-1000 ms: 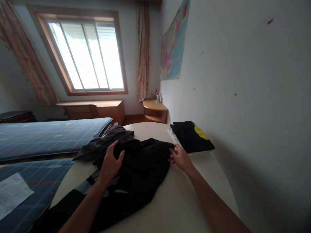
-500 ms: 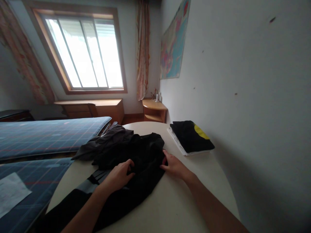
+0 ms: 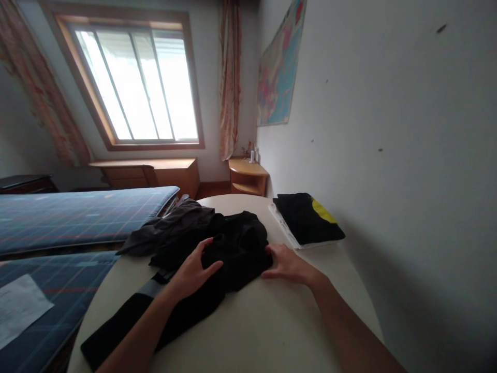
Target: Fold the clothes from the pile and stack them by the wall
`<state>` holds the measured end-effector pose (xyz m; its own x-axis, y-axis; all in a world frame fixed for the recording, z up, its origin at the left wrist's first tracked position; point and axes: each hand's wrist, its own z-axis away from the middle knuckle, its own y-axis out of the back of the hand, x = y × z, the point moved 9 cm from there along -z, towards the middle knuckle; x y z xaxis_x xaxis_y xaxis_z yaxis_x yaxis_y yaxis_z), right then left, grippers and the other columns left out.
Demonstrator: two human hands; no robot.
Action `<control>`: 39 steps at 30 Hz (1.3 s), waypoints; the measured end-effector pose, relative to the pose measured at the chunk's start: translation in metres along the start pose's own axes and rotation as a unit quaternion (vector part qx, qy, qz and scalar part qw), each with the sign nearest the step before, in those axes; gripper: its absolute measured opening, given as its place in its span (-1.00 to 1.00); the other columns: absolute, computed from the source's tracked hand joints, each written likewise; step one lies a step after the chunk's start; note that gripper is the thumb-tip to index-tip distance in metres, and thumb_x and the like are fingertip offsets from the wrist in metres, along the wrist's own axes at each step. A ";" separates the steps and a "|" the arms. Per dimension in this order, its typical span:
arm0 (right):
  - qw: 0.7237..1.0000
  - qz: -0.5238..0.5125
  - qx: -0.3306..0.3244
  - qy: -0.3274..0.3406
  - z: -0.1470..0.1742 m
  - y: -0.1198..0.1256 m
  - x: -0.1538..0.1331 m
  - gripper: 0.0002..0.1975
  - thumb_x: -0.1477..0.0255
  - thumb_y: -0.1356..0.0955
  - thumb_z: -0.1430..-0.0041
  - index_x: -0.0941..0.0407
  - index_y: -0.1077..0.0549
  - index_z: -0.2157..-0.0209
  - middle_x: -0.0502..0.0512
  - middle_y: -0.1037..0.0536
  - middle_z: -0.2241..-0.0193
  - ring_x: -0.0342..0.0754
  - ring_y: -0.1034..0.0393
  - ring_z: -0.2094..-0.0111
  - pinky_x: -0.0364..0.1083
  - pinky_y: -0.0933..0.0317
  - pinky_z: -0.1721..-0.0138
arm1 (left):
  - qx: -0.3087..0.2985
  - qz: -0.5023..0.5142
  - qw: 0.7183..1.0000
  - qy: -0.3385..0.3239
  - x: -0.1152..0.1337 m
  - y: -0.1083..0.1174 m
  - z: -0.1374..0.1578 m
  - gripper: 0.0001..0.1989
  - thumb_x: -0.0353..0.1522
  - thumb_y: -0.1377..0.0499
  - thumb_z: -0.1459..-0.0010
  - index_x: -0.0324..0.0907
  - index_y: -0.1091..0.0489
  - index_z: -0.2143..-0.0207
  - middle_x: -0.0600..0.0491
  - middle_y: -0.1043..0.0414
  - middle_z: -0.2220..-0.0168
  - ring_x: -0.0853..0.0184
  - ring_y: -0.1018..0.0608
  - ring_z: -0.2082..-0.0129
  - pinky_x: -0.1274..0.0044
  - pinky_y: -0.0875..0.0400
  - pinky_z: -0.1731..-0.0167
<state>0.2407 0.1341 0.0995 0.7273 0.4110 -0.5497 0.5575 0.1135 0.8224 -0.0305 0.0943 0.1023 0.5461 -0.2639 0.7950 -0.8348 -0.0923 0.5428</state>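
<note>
A crumpled black garment [image 3: 248, 243] with a grey patch lies on the round cream table [image 3: 272, 326]; one long black part reaches toward the near left. My left hand [image 3: 196, 269] is over the middle of it, thumb and index finger spread apart, the other fingers partly hidden. At its right edge my right hand [image 3: 285, 264] touches the cloth, with the thumb and fingers apart. Against the garment's far left side lies a rumpled dark grey cloth [image 3: 171, 225].
A folded black garment with a yellow patch [image 3: 306, 220] rests on a white layer at the table's right, near the wall. To the left are blue plaid mattresses [image 3: 97, 212], with a paper sheet [image 3: 23, 308] on the nearer one. Wooden furniture [image 3: 248, 168] stands beyond.
The black garment's near part has shifted up and bunched closer to my hands. My left thumb and fingers have spread wider, and my right hand has moved slightly right and opened.
</note>
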 end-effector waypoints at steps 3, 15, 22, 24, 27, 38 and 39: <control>0.999 0.020 -0.030 0.027 0.002 -0.008 -0.008 -0.71 0.33 -0.49 0.06 0.10 -0.52 0.24 0.12 -0.59 0.23 0.08 -0.45 0.17 -0.05 -0.26 0.15 | -0.090 -0.048 0.995 -0.005 0.005 -0.016 0.012 0.01 -0.18 -0.36 0.03 -0.13 0.07 -0.38 -0.16 -0.11 -0.34 0.04 -0.25 -0.30 0.20 -0.09 -0.30; 0.936 -0.131 0.320 -0.067 0.007 0.063 0.035 -0.78 0.30 -0.29 -0.19 0.08 -0.43 0.17 0.07 -0.57 0.33 -0.07 -0.48 0.51 -0.09 -0.33 0.38 | -0.006 -0.167 0.984 -0.061 0.014 -0.002 0.007 -0.40 -0.32 -0.23 -0.06 -0.06 -0.21 -0.17 -0.03 -0.34 -0.08 0.19 -0.53 0.05 0.36 -0.42 0.01; 0.928 -0.143 0.344 0.009 0.001 0.053 0.038 -0.74 0.30 -0.34 -0.13 0.10 -0.45 0.16 0.20 -0.51 0.12 0.08 -0.47 0.13 0.06 -0.38 0.06 | 0.036 -0.109 0.993 0.002 0.016 0.010 0.000 -0.72 -0.10 -0.10 -0.20 -0.11 -0.40 0.29 0.14 -0.45 0.43 0.33 -0.48 0.45 0.53 -0.31 0.37; 0.934 -0.137 0.327 0.045 -0.002 0.046 0.030 -0.64 0.30 -0.38 -0.10 0.08 -0.42 0.05 0.23 -0.44 -0.04 0.12 -0.36 -0.08 0.11 -0.29 -0.09 | 0.043 -0.059 0.997 0.008 0.016 0.013 -0.001 -0.65 -0.06 -0.05 -0.21 -0.13 -0.42 0.32 0.12 -0.45 0.43 0.32 -0.46 0.43 0.54 -0.30 0.36; 0.943 -0.116 0.304 0.067 -0.005 0.036 0.019 -0.59 0.32 -0.41 -0.06 0.07 -0.42 0.02 0.22 -0.37 -0.15 0.13 -0.23 -0.20 0.16 -0.11 -0.23 | 0.040 -0.040 0.998 0.012 0.016 0.013 -0.003 -0.54 -0.01 0.01 -0.22 -0.16 -0.36 0.49 0.13 -0.35 0.52 0.34 -0.38 0.47 0.55 -0.25 0.42; 0.893 -0.274 0.355 -0.034 0.003 0.065 0.034 -0.70 0.22 -0.31 -0.16 0.13 -0.46 0.18 0.24 -0.56 0.08 0.08 -0.46 0.10 0.07 -0.33 0.03 | 0.081 -0.088 0.991 0.054 0.003 0.025 -0.006 -0.51 0.02 0.02 -0.18 -0.16 -0.43 0.47 0.11 -0.45 0.52 0.30 -0.45 0.46 0.54 -0.27 0.41; 0.882 -0.297 0.364 -0.018 0.004 0.069 0.032 -0.67 0.20 -0.30 -0.17 0.11 -0.43 0.12 0.26 -0.50 -0.03 0.09 -0.44 0.02 0.06 -0.34 0.02 | 0.084 -0.089 0.991 0.054 0.003 0.026 -0.006 -0.52 0.02 0.01 -0.18 -0.16 -0.45 0.45 0.10 -0.48 0.50 0.29 -0.47 0.44 0.53 -0.29 0.40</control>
<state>0.3041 0.1514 0.1382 0.2244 0.4437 -0.8676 0.9447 -0.3176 0.0820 -0.0498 0.0966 0.1200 0.6822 -0.1262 0.7202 -0.7198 -0.2892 0.6311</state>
